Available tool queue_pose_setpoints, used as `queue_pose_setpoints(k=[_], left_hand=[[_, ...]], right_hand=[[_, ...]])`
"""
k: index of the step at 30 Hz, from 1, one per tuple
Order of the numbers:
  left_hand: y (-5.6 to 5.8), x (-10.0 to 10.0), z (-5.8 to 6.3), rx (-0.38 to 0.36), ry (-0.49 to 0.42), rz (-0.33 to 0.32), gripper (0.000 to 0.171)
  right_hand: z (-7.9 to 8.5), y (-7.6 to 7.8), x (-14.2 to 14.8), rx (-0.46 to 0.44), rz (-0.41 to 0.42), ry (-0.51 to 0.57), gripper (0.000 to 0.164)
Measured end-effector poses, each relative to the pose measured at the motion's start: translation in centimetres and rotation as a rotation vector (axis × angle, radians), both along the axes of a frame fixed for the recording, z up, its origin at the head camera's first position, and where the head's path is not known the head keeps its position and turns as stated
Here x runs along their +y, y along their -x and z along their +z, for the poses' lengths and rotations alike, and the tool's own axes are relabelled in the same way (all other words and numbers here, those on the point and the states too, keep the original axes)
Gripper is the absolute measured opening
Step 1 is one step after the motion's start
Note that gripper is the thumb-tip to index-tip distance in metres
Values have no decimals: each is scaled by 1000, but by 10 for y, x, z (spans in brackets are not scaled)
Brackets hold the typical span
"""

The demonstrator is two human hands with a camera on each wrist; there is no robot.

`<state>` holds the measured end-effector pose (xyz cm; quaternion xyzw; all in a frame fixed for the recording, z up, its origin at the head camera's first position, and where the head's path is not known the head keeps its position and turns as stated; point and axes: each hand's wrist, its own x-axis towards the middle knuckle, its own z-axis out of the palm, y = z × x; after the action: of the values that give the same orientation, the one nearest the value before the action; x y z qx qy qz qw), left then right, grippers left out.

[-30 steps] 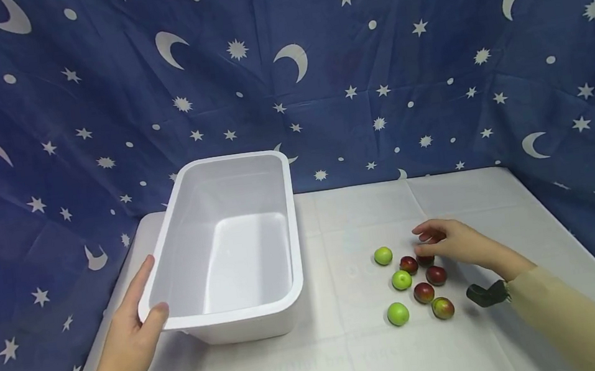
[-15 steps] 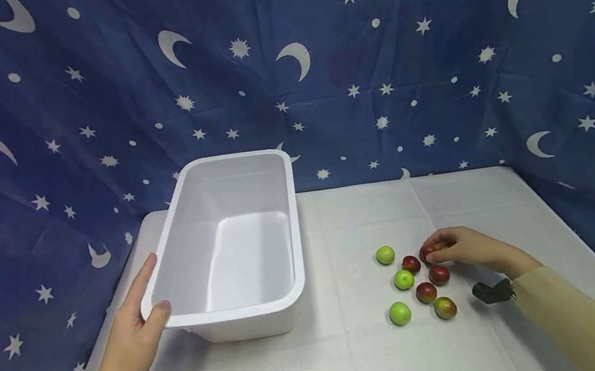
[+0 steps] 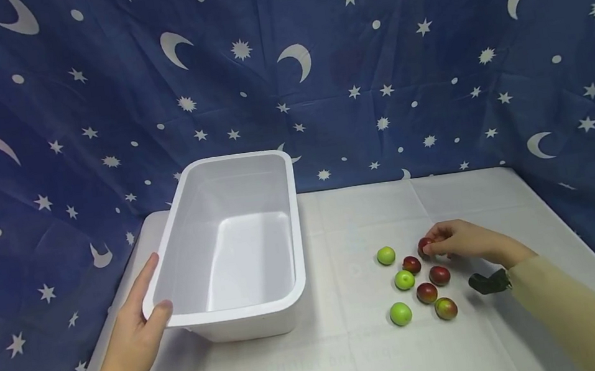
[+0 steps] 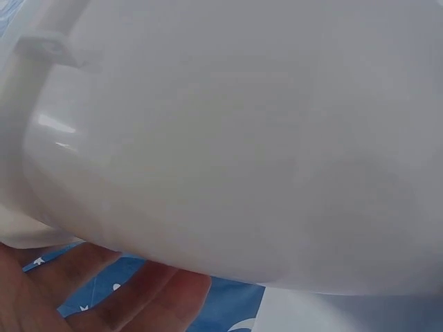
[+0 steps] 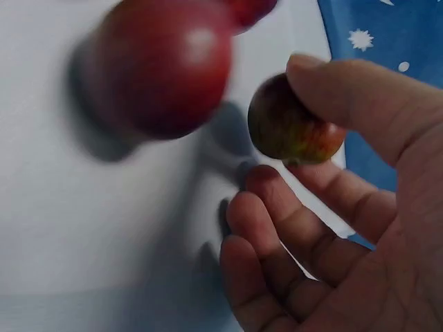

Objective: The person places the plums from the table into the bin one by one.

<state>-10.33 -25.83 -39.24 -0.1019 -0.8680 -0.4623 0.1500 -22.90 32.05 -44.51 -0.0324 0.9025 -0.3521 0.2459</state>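
Note:
A deep white plastic tub (image 3: 232, 313) stands on the left of the table. My left hand (image 3: 135, 332) grips its near left corner, thumb over the rim; in the left wrist view the fingers (image 4: 149, 294) show beside the tub's outer wall. On the right, my right hand (image 3: 465, 243) pinches a small dark red fruit (image 5: 277, 124) with a greenish underside between thumb and index finger, apparently just off the cloth. The other fingers (image 5: 252, 221) curve below it, apart from it. Around it lie several red fruits (image 3: 427, 293) and green fruits (image 3: 401, 314).
A white cloth (image 3: 277, 370) covers the table. A dark blue curtain (image 3: 337, 61) with moons and stars hangs behind and along both sides. Another red fruit (image 5: 166, 62) lies close to the right hand in the right wrist view.
My right hand has come down onto the far red fruit, taken it between thumb and finger, and raised it slightly. The left hand stays on the tub.

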Motion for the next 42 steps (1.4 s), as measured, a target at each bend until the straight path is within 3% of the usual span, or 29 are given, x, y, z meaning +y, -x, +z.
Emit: queue_pose_setpoints(k=[5, 11, 16, 20, 26, 42], left_hand=[[0, 0, 0, -13, 11, 8, 74], [0, 0, 0, -21, 18, 18, 75], [-1, -1, 0, -28, 25, 29, 75], [-1, -1, -1, -26, 26, 31, 75], [0, 0, -1, -19, 32, 26, 74], [-1, 3, 0, -2, 34, 44, 75]], right_hand=[[35, 13, -25, 75, -24, 86, 55], [82, 30, -78, 164, -21, 243, 59], [120, 34, -130, 198, 12, 379, 57], [139, 35, -164, 206, 48, 471, 54], [150, 35, -204, 211, 104, 538, 49], [150, 29, -272, 186, 162, 587, 42]])
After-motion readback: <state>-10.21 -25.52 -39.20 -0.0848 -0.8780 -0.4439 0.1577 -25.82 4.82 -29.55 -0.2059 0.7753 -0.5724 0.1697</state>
